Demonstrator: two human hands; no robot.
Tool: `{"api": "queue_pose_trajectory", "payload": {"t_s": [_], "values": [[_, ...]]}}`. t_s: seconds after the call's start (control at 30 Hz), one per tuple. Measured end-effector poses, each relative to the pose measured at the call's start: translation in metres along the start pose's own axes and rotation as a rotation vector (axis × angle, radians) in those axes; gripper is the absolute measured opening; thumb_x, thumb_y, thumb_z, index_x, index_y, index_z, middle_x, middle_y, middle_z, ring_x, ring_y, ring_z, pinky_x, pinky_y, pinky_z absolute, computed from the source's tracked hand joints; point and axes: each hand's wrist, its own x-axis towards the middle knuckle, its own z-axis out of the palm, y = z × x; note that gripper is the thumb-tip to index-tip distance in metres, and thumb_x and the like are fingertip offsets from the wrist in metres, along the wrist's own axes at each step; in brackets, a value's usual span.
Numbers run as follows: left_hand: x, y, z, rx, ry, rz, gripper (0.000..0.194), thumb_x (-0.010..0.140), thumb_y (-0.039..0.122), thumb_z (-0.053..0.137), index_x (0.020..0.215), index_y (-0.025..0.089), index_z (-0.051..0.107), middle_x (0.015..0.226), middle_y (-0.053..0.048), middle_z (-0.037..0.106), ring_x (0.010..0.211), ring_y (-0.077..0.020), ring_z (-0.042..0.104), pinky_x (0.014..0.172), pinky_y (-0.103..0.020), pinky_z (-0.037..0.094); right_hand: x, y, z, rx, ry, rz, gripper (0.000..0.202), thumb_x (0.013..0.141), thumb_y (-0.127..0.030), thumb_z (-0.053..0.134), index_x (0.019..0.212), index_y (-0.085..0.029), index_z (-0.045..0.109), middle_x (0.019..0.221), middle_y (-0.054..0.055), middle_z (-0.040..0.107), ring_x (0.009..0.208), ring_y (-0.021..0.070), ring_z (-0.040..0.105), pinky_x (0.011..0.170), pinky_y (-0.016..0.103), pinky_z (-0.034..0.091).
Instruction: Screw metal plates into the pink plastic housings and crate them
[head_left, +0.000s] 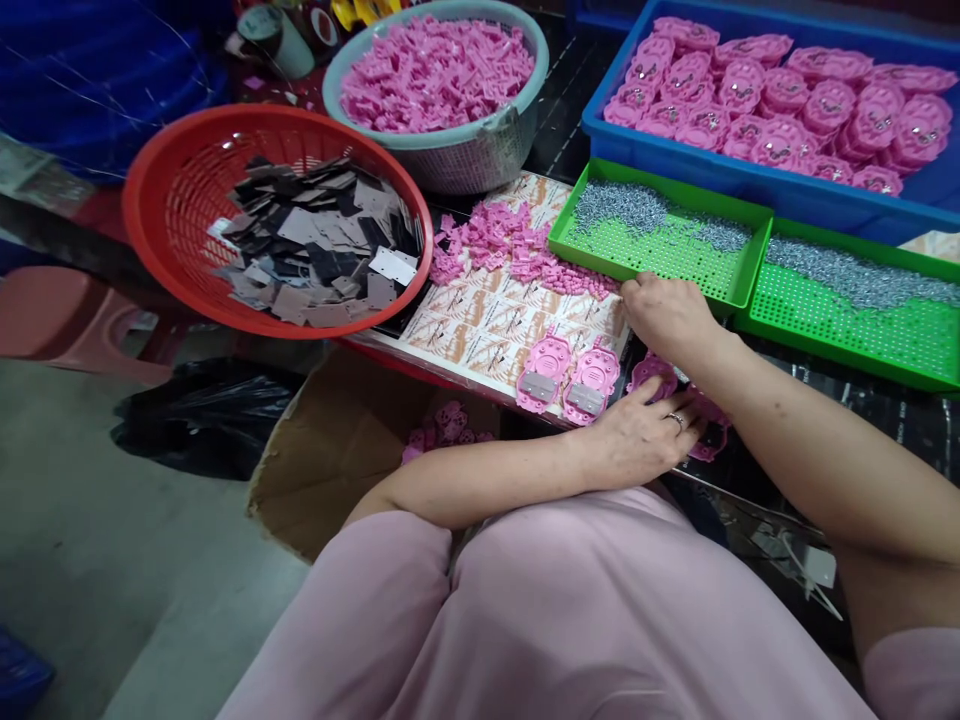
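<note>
My left hand (646,432), with a ring on one finger, lies over several pink plastic casings (651,372) at the table edge. Its fingers are stretched out and partly hide them. Beside it two more pink casings (592,380) lie side by side, each with a grey plate (585,398) in its lower part. My right hand (671,315) is at the front of a green tray (667,268), its fingers curled together by the end of a pile of small pink parts (517,243). What its fingertips hold, if anything, is hidden.
A red basket (172,250) of grey plates stands left. Behind are a grey-blue basin (465,165) of pink parts and a blue crate (720,165) of stacked casings. Another green tray (840,325) holds small metal pieces. Below the table edge sits a cardboard box (315,440) with pink pieces.
</note>
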Motion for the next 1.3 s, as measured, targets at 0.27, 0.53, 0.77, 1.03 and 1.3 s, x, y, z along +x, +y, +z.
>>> {"api": "queue_pose_trajectory", "payload": {"t_s": [0.27,0.53,0.77,1.03,1.3], "values": [[0.005,-0.002,-0.012,-0.091,-0.022,-0.022,0.042,0.093,0.037,0.054,0.124,0.009,0.059,0.123,-0.012,0.065,0.120,-0.0249,0.055,0.107,-0.045,0.037,-0.072,0.062,0.002,0.677,0.304,0.189,0.023,0.080,-0.036,0.062,0.091,-0.017,0.068,0.078,0.004,0.070,0.070,0.0153,0.065,0.069,0.028,0.051],[0.006,-0.001,-0.005,-0.037,-0.036,0.011,0.034,0.097,0.030,0.048,0.124,0.012,0.061,0.126,-0.010,0.064,0.120,-0.0222,0.057,0.107,-0.043,0.039,-0.108,0.088,0.050,1.129,-0.010,0.367,0.052,0.066,-0.066,0.068,0.083,-0.017,0.073,0.069,0.003,0.068,0.053,0.0090,0.050,0.053,0.025,0.040],[0.006,-0.003,-0.007,-0.050,-0.044,0.023,0.034,0.096,0.030,0.052,0.123,0.012,0.061,0.125,-0.011,0.065,0.120,-0.0225,0.057,0.107,-0.046,0.039,-0.090,0.088,0.046,0.801,-0.041,0.200,0.030,0.077,-0.051,0.064,0.080,-0.023,0.074,0.080,0.001,0.072,0.073,0.0144,0.063,0.068,0.028,0.044],[0.009,0.002,-0.010,-0.035,-0.102,0.018,0.033,0.098,0.025,0.044,0.126,0.015,0.060,0.129,-0.010,0.063,0.123,-0.0211,0.056,0.107,-0.046,0.039,-0.084,0.090,0.042,0.730,-0.102,0.063,0.043,0.075,-0.064,0.057,0.076,-0.023,0.071,0.078,0.005,0.071,0.068,0.0189,0.062,0.067,0.034,0.044],[0.010,0.002,-0.019,0.018,-0.180,0.022,0.039,0.099,0.016,0.036,0.131,0.017,0.057,0.134,-0.008,0.059,0.124,-0.0187,0.054,0.105,-0.043,0.040,-0.088,0.095,0.053,0.729,-0.122,0.252,0.052,0.063,-0.067,0.065,0.096,-0.028,0.057,0.082,0.008,0.067,0.069,0.0223,0.060,0.069,0.039,0.047]]}}
